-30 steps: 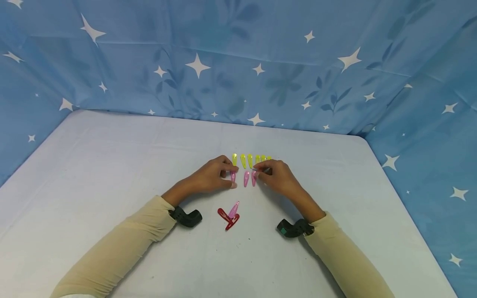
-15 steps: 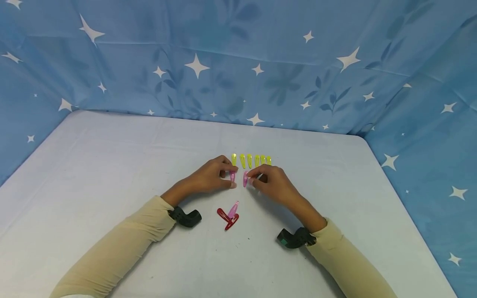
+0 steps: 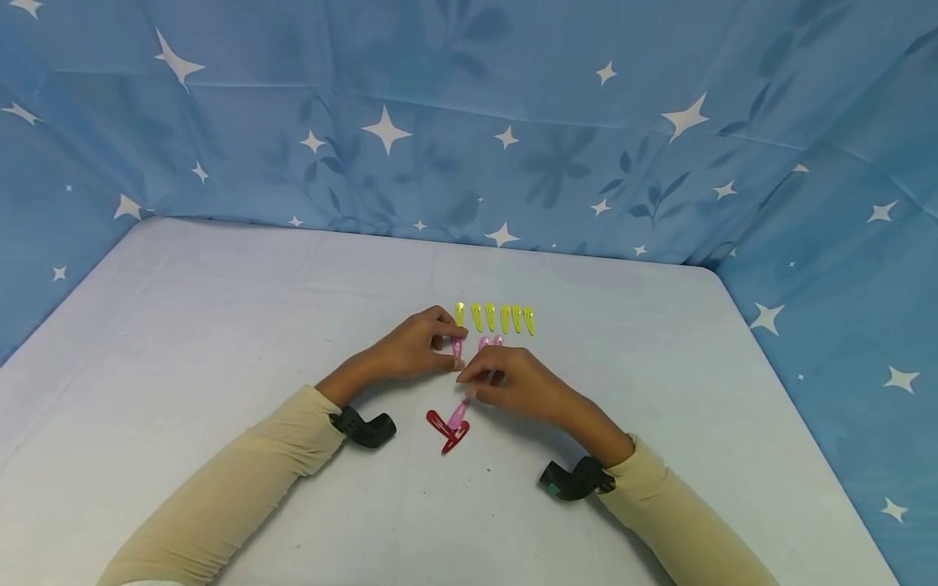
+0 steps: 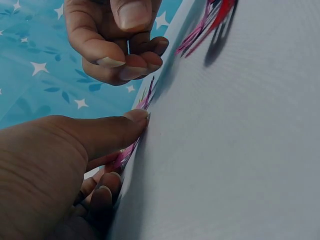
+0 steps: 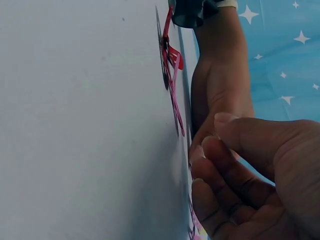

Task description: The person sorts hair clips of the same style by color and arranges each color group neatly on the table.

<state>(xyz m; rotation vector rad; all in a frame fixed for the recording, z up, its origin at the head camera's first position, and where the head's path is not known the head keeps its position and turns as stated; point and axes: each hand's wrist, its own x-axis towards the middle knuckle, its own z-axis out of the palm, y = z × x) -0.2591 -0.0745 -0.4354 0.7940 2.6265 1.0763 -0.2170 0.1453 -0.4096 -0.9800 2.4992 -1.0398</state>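
Note:
In the head view my left hand (image 3: 412, 346) spans a pink snap hair clip (image 3: 458, 348) on the table, index finger at its top end and thumb at its lower end. My right hand (image 3: 522, 384) hovers just right of it, fingers loosely bent with nothing between them, its thumb near the tip of a loose pink hair clip (image 3: 458, 415). That clip lies across two red hair clips (image 3: 438, 422). Two more pink clips (image 3: 484, 342) peek out beyond the right hand, partly hidden. The right wrist view shows the loose pink clip (image 5: 175, 95) below the right fingertips.
Several yellow hair clips (image 3: 506, 317) stand in a row just beyond the pink ones. A white cloth covers the table (image 3: 220, 309). Behind it hangs a blue curtain (image 3: 440, 187) with white stars. Each wrist carries a black camera (image 3: 366, 428).
My right hand has left the pink clips in the row and come toward the loose pink clip, down and left. The left hand stays at its pink clip.

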